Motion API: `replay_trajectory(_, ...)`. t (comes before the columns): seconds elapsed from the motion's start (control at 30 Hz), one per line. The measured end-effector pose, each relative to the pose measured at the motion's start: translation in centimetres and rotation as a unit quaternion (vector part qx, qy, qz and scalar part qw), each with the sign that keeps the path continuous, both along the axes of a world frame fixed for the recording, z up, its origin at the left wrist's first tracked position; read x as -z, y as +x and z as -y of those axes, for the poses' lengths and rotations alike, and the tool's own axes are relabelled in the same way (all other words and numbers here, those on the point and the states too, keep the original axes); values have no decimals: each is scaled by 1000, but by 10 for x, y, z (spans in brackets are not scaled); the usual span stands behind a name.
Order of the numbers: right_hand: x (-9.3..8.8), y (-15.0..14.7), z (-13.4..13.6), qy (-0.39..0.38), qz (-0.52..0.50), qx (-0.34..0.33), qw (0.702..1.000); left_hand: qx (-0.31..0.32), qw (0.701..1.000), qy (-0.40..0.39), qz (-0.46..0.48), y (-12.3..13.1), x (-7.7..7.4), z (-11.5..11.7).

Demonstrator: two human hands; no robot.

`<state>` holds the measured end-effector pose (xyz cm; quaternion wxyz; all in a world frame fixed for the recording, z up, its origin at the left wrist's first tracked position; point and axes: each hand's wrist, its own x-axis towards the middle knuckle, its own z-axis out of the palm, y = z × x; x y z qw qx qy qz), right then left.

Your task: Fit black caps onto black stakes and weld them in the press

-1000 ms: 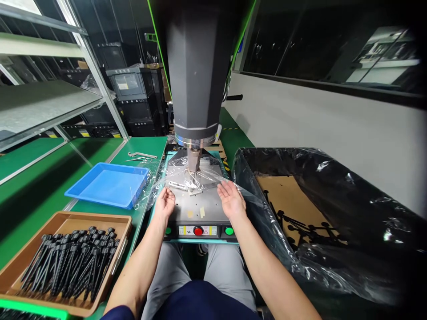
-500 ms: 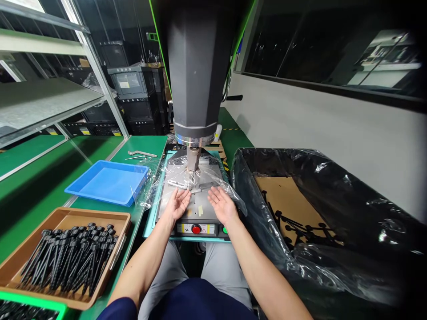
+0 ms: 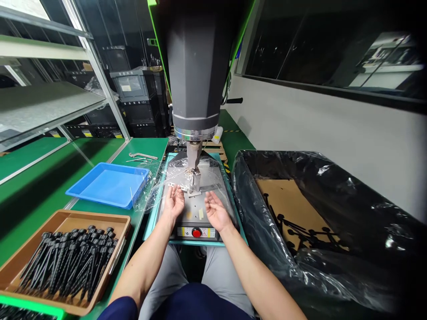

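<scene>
Both hands hover palm-up over the front of the grey machine base plate. My left hand has its fingers apart and holds nothing; its fingertips are close to a small metal bar. My right hand is likewise empty, fingers spread and slightly curled. Between and behind them stands a small metal fixture, right under the tool head of the tall grey press. Clear plastic film drapes around the fixture. A red button sits on the base's front panel.
On the left, a brown tray holds many black cable ties, with a blue tray behind it. A wrench lies on the green bench. To the right, a bin lined with black plastic contains cardboard and several black pieces.
My right hand has shifted a little left and down, its fingers curling more. My left hand's fingers now point up more. The green button by the right wrist is now hidden.
</scene>
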<state>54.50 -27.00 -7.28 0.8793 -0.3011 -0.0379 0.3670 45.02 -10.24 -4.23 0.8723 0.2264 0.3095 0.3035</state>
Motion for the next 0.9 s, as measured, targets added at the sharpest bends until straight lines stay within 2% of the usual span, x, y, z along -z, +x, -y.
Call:
replay_trajectory(0.07,-2,1,-10,17,-18,-8,1000,-6,1000,25,-6,0,-3,0)
replay_trajectory(0.17,-7,5,-20,93,-45,-14,995,-1,999,49,-2,1,-8,0)
replay_trajectory(0.27,-7,5,-28,144,-38,-58,987,8,999,47,17,5,-13,3)
replay_trajectory(0.3,-5,4,-32,133,-20,-74,988,12,999,42,24,6,-15,4)
replay_trajectory(0.37,-4,3,-43,58,55,-64,995,23,999,34,32,8,-18,5)
replay_trajectory(0.47,-8,10,-62,-78,177,35,981,44,998,29,41,7,-22,6)
replay_trajectory(0.53,-17,21,-73,-169,280,129,936,58,996,16,67,6,-23,6)
replay_trajectory(0.6,-27,35,-84,-262,402,211,852,67,994,2,86,5,-23,6)
replay_trajectory(0.63,-31,42,-88,-302,453,233,806,70,994,-2,89,5,-24,6)
replay_trajectory(0.67,-35,48,-92,-329,486,234,775,71,994,-3,88,5,-24,6)
replay_trajectory(0.73,-40,57,-99,-359,525,207,743,70,994,-3,85,6,-26,6)
replay_trajectory(0.9,-47,69,-105,-384,586,136,701,71,991,-47,104,6,-32,6)
